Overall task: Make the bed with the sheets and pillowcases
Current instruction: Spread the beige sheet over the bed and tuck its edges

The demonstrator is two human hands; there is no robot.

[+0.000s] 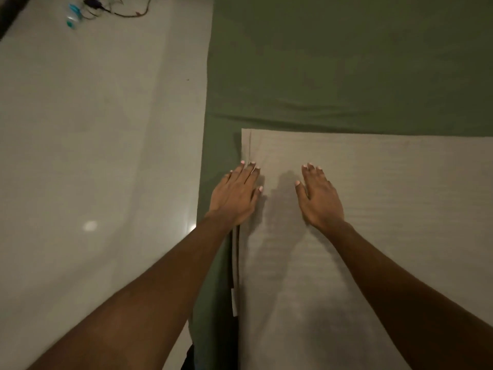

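Observation:
A green fitted sheet [346, 62] covers the bed on the right half of the view. On top of it lies a flat beige cloth [400, 209], a sheet or pillowcase, with its far left corner near the bed's left edge. My left hand [236, 194] lies flat, fingers straight, on the cloth's left edge. My right hand [318, 198] lies flat on the cloth a little to the right, fingers straight and together. Both palms face down. A small white label [234, 303] shows at the cloth's left edge, near my left forearm.
A pale glossy floor [93, 156] fills the left half, beside the bed's left edge. At the far top left lie a tangle of dark cables [117, 8] and a small teal and clear object [72, 16].

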